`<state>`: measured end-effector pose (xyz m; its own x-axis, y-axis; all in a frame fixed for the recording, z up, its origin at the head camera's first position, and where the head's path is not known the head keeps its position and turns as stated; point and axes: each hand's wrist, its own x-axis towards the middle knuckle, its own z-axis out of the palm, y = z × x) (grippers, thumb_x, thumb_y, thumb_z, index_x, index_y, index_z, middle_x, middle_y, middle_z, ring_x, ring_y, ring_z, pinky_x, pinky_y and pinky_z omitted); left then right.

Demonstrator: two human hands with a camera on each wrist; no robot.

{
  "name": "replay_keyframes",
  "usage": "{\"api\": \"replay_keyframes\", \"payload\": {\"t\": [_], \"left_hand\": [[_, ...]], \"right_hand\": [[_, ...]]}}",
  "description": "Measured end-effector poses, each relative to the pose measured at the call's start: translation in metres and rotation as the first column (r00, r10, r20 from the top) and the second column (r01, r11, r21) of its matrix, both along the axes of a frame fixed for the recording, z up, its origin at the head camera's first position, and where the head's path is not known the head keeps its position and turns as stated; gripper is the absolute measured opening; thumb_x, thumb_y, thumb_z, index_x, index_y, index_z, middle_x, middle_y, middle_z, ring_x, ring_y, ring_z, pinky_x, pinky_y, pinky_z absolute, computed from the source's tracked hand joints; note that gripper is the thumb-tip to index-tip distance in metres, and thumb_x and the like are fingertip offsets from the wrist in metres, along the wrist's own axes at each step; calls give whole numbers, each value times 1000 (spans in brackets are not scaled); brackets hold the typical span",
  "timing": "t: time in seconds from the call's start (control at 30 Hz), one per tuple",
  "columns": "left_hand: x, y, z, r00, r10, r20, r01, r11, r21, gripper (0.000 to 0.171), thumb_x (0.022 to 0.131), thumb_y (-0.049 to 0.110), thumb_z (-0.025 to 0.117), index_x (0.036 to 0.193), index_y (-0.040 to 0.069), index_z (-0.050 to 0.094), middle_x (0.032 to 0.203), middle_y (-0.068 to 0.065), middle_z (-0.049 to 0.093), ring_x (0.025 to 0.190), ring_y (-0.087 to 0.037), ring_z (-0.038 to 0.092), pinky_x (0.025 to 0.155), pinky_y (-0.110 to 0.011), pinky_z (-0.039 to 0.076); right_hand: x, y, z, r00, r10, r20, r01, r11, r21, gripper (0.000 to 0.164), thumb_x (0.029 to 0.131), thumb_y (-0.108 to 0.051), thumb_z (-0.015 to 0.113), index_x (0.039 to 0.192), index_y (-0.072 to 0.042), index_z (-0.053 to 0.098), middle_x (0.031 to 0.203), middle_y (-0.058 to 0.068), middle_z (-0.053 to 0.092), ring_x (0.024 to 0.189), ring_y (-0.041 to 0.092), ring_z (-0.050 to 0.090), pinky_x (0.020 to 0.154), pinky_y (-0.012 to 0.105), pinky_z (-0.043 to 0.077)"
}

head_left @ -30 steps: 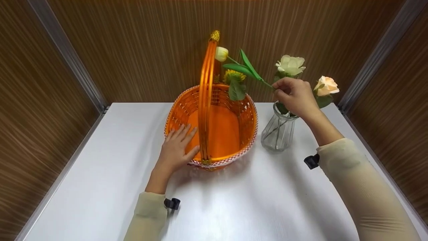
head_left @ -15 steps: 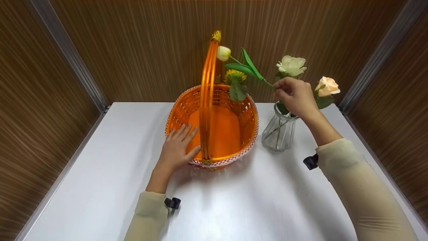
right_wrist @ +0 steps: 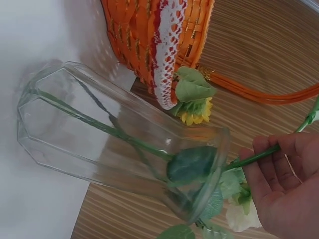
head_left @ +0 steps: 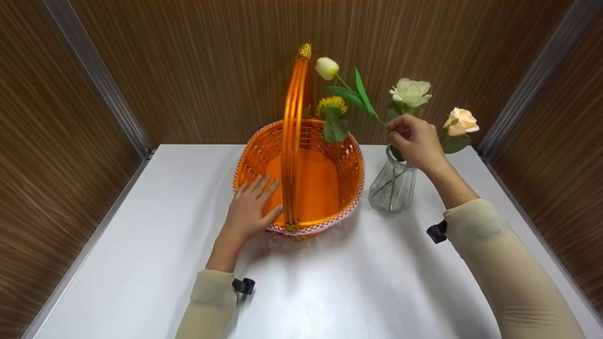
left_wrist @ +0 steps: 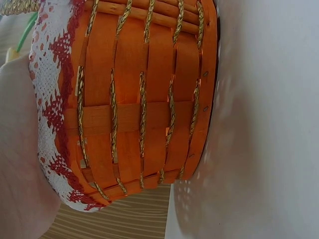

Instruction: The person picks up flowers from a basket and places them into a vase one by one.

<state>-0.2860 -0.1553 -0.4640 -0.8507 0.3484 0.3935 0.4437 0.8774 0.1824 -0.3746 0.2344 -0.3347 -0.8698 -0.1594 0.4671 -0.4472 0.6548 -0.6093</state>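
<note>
My right hand [head_left: 417,141] pinches the green stem of a pale yellow tulip [head_left: 327,68] above the glass vase [head_left: 392,186]. The bloom tilts up and left, near the basket handle. In the right wrist view the stem [right_wrist: 256,156] runs from the fingers toward the vase's mouth. My left hand [head_left: 247,207], fingers spread, rests over the near left rim of the orange woven basket [head_left: 313,188]. In the left wrist view its palm [left_wrist: 22,164] lies against the white and red lace trim [left_wrist: 55,119]; the fingers are hidden there.
A white rose [head_left: 410,92] and a peach rose [head_left: 460,121] stand in the vase. A yellow flower [head_left: 332,107] leans at the basket's back right rim. The tall handle [head_left: 292,122] arches over the basket. Wood-grain panels [head_left: 212,70] enclose the white table [head_left: 141,226].
The tulip bloom has moved right and slightly up, away from the basket handle, as the right hand lowered a little. The left hand stays on the rim.
</note>
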Motion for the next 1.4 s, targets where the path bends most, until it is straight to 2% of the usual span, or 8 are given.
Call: {"api": "replay_keyframes", "payload": {"t": [0.1, 0.2, 0.4, 0.53, 0.6, 0.73, 1.03, 1.4], "left_hand": [[0, 1, 1, 1000, -3, -4, 3, 1000, 4, 67, 99, 53, 44, 156, 19, 37, 160, -8, 34, 149, -33, 31, 121, -56, 20], [0, 1, 1, 1000, -5, -10, 5, 1000, 9, 67, 99, 53, 45, 155, 18, 38, 160, -9, 36, 149, -31, 30, 121, -56, 20], [-2, 2, 2, 1000, 1, 2, -1, 1000, 10, 67, 99, 55, 44, 156, 19, 38, 160, -7, 35, 150, -29, 28, 121, -56, 19], [-3, 3, 3, 1000, 4, 3, -4, 1000, 14, 67, 99, 55, 43, 156, 20, 37, 160, -7, 34, 150, -29, 28, 121, -56, 18], [-3, 3, 3, 1000, 0, -3, 0, 1000, 16, 67, 99, 55, 44, 155, 19, 38, 160, -7, 35, 150, -30, 29, 121, -56, 18], [-3, 3, 3, 1000, -5, -5, 6, 1000, 21, 67, 99, 54, 44, 155, 17, 39, 160, -7, 35, 150, -30, 29, 121, -56, 18], [-1, 2, 1, 1000, -7, 4, 7, 1000, 26, 67, 98, 53, 45, 155, 18, 39, 160, -7, 35, 150, -31, 29, 122, -56, 18], [1, 0, -1, 1000, -1, -2, 1, 1000, 24, 67, 99, 54, 45, 155, 18, 39, 161, -7, 34, 149, -32, 31, 121, -56, 19]], "right_hand": [[0, 3, -4, 1000, -11, 29, 11, 1000, -3, 28, 94, -6, 58, 121, -9, 67, 91, 11, 67, 76, 13, 62, 62, 14, 47], [0, 6, -6, 998, -31, 49, 31, 1000, 4, 33, 94, -6, 56, 124, -10, 66, 90, 12, 66, 75, 10, 62, 60, 15, 46], [1, 11, -10, 996, -74, 58, 75, 997, -16, 22, 95, -17, 58, 111, -5, 69, 88, 13, 70, 70, 3, 62, 59, 15, 47], [4, 14, -14, 993, -102, 62, 104, 994, -25, 28, 98, -32, 61, 102, -6, 70, 87, 10, 70, 72, 7, 62, 60, 15, 47], [4, 15, -16, 992, -110, 59, 111, 993, -29, 29, 99, -34, 61, 102, -7, 71, 89, 9, 71, 74, 8, 62, 61, 14, 47], [3, 20, -21, 993, -109, 54, 111, 993, -36, 26, 99, -29, 62, 111, -7, 68, 95, 12, 74, 77, 7, 65, 62, 14, 48], [6, 25, -24, 985, -146, 87, 147, 989, -5, 21, 96, -17, 64, 113, -5, 66, 102, 15, 72, 85, 16, 65, 68, 14, 46], [8, 29, -25, 983, -181, 15, 182, 983, -22, 19, 90, -12, 69, 106, -2, 69, 95, 16, 73, 69, -7, 57, 64, 11, 44]]}}
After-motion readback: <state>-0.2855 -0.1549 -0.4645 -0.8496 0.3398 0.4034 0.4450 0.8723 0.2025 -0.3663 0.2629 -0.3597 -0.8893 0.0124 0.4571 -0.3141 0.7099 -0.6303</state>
